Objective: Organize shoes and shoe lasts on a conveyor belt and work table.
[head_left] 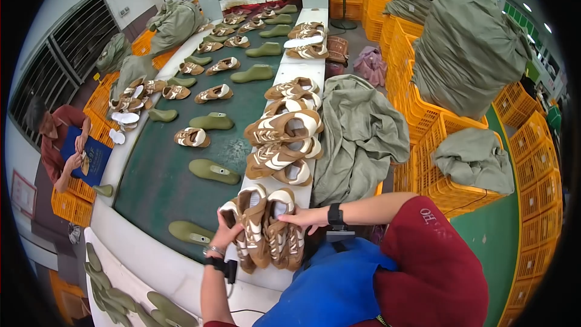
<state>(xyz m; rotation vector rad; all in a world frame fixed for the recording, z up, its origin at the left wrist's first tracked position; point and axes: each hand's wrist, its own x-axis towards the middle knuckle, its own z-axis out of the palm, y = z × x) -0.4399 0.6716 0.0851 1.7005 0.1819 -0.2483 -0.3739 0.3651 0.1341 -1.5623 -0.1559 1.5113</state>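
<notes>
Several brown-and-white sneaker uppers point(257, 236) stand pressed side by side on the white ledge point(260, 181) in front of me. My left hand point(227, 231) grips the bunch from its left side, thumb over the outer upper. From the right, my right hand point(304, 217) closes on the same bunch, its thumb at the shoe opening. Just beyond, more brown sneaker uppers point(283, 139) are piled on the ledge. To the left, a green shoe last point(190, 232) lies on the dark green conveyor belt point(157, 188), near my left hand.
Shoe uppers and green lasts point(213, 171) alternate along the belt. More lasts point(109, 290) lie on a white surface at lower left. Across the belt, a co-worker point(60, 139) handles a small piece. Grey-green cloth point(360, 139) and orange crates point(451, 188) stand at right.
</notes>
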